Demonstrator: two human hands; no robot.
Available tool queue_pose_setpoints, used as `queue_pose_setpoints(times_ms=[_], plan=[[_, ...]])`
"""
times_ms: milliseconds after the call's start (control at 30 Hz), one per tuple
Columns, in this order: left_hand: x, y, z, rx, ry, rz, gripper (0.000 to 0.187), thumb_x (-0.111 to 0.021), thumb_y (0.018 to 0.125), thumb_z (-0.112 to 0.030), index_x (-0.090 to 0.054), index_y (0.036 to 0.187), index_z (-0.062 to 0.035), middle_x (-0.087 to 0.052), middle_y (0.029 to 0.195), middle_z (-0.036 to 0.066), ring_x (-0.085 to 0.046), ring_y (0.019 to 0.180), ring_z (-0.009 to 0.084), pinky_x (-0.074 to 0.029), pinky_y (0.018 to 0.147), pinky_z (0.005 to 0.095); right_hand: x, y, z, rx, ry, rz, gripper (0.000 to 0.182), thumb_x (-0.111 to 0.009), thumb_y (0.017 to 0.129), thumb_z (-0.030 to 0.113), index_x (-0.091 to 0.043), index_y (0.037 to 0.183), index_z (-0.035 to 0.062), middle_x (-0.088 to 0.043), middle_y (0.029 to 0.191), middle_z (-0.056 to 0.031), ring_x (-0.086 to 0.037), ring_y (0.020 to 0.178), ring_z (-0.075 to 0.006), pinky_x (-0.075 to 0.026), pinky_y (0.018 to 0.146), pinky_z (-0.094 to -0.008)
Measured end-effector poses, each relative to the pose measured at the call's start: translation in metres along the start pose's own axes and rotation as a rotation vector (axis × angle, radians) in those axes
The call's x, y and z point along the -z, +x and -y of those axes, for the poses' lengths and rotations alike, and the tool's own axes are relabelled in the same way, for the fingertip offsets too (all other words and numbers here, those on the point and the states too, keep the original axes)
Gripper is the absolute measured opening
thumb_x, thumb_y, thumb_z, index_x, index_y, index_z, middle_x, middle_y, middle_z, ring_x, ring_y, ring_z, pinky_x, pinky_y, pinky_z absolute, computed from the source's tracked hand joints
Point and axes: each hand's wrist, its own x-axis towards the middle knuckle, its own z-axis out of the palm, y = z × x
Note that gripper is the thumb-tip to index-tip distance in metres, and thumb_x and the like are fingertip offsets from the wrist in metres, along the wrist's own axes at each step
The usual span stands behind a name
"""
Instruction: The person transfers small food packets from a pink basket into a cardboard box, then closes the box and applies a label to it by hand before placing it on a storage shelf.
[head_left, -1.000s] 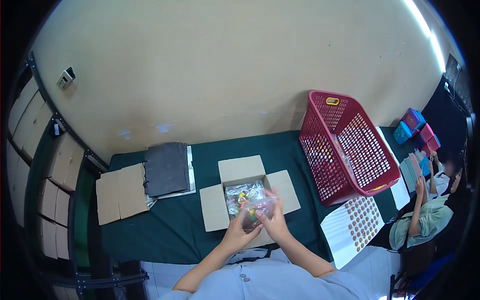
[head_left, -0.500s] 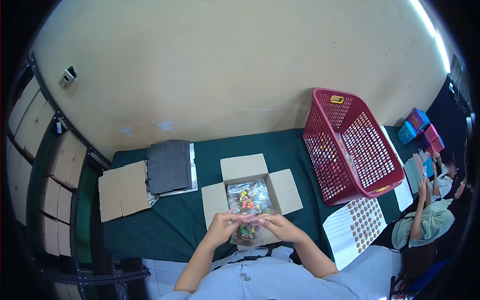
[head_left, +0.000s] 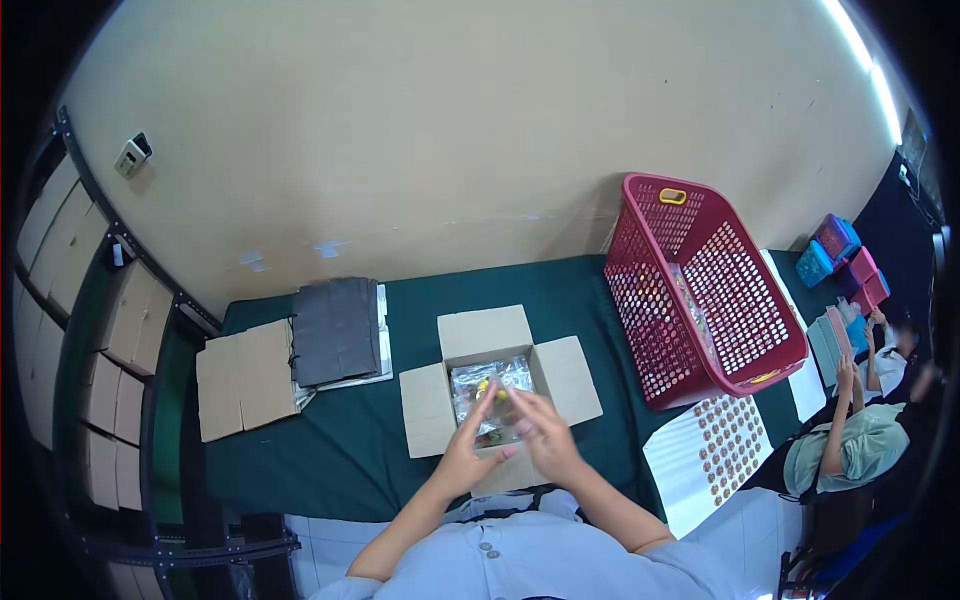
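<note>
Both hands meet over the open cardboard box, pressing a clear plastic packet of small colourful pieces down into it. The left hand lies with fingers stretched flat along the packet's near left side; the right hand covers its right part, fingers likewise extended rather than curled. Neither hand is clamped on it: both rest open-palmed against the film, so the packet sits just under and beyond the fingertips, inside the box walls.

The packet looks light and soft, a loose bag whose contents would shift and bulge under pressure. The glossy film is probably slippery, so a flat push seems safer than a pinch at the middle; a hold at the edges or corners would likely serve best. Off beyond the right hand stands a red perforated basket; beyond the left hand lie flat cardboard sheets.
</note>
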Motion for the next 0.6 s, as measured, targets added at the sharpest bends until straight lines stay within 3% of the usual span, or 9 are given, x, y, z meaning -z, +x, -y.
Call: queue_pose_setpoints(times_ms=[67,100,133,200,233,333,367,500,600], plan=[[-0.007,-0.005,0.003,0.0,0.006,-0.037,0.078,-0.07,0.079,-0.029,-0.027,0.14,-0.0058,-0.034,0.14,0.016,-0.038,0.127,0.0272,-0.028,0.105,0.0377,-0.011,-0.005,0.01,0.056,0.09,0.079,0.039,-0.039,0.097,0.026,-0.052,0.123,-0.0004,-0.053,0.108,-0.0153,-0.053,0.098,-0.0218,-0.04,0.089,-0.0309],[-0.011,-0.004,-0.02,0.101,-0.085,-0.094,0.063,-0.064,0.084,-0.028,-0.036,0.136,-0.0051,-0.048,0.131,0.011,-0.044,0.122,0.0246,-0.017,0.109,0.0459,-0.009,-0.006,0.007,-0.123,0.235,0.175,0.034,-0.051,0.092,0.02,-0.054,0.121,0.0018,-0.051,0.105,-0.0132,-0.051,0.099,-0.0214,-0.039,0.089,-0.0317],[-0.01,-0.005,-0.016,0.104,-0.084,-0.096,0.063,-0.064,0.084,-0.028,-0.036,0.136,-0.0051,-0.048,0.131,0.011,-0.044,0.122,0.0246,-0.017,0.109,0.0459,-0.009,-0.006,0.007,-0.125,0.237,0.177,0.034,-0.051,0.092,0.02,-0.054,0.121,0.0018,-0.051,0.105,-0.0132,-0.051,0.099,-0.0214,-0.039,0.089,-0.0317],[-0.008,-0.011,-0.002,0.11,0.135,-0.04,0.044,-0.056,0.089,-0.025,-0.049,0.127,-0.0042,-0.057,0.121,0.012,-0.051,0.116,0.0232,-0.011,0.11,0.0479,-0.01,-0.003,0.012,-0.178,-0.168,0.035,0.034,-0.06,0.085,0.012,-0.057,0.118,0.0019,-0.052,0.104,-0.0121,-0.05,0.098,-0.0208,-0.039,0.088,-0.0313],[-0.009,-0.014,0.002,0.11,0.065,-0.067,0.034,-0.051,0.092,-0.025,-0.057,0.12,-0.0063,-0.059,0.119,0.012,-0.05,0.117,0.0261,-0.004,0.108,0.054,-0.018,0.003,0.013,-0.172,-0.026,-0.247,0.025,-0.064,0.081,0.005,-0.062,0.105,0.0012,-0.054,0.099,-0.0104,-0.051,0.095,-0.0187,-0.04,0.086,-0.0292],[-0.01,-0.015,-0.007,0.106,0.151,-0.134,0.029,-0.054,0.09,-0.025,-0.063,0.11,-0.0063,-0.06,0.117,0.013,-0.052,0.115,0.025,-0.004,0.108,0.054,0.004,0.004,-0.018,-0.216,0.34,0.077,0.011,-0.065,0.08,0.005,-0.065,0.09,0.0005,-0.057,0.093,-0.0091,-0.053,0.092,-0.0163,-0.04,0.083,-0.0274],[-0.008,-0.018,-0.001,0.135,0.204,-0.166,0.025,-0.056,0.088,-0.024,-0.067,0.101,-0.0052,-0.064,0.108,0.014,-0.057,0.108,0.026,-0.005,0.109,0.053,0.004,0.004,-0.022,-0.293,0.432,0.006,0.011,-0.068,0.08,0.011,-0.066,0.08,-0.0003,-0.06,0.085,-0.0055,-0.055,0.081,-0.0142,-0.042,0.08,-0.0285],[-0.006,-0.013,-0.001,0.216,0.143,-0.124,0.032,-0.051,0.091,-0.029,-0.067,0.095,-0.0011,-0.068,0.078,0.011,-0.065,0.083,0.0203,-0.007,0.11,0.0492,0.018,0.003,-0.017,-0.49,0.488,0.001,0.013,-0.06,0.087,0.012,-0.066,0.084,0.001,-0.058,0.084,-0.0024,-0.053,0.079,-0.0089,-0.042,0.075,-0.0215],[-0.012,-0.015,0.013,0.151,0.019,-0.157,0.042,-0.043,0.095,-0.035,-0.063,0.102,0.0012,-0.066,0.083,0.008,-0.062,0.087,0.0172,-0.018,0.109,0.0434,0.022,-0.003,-0.031,-0.566,0.533,0.041,0.017,-0.059,0.089,0.016,-0.064,0.095,0.0014,-0.059,0.09,-0.0021,-0.052,0.077,-0.0089,-0.043,0.074,-0.021]])
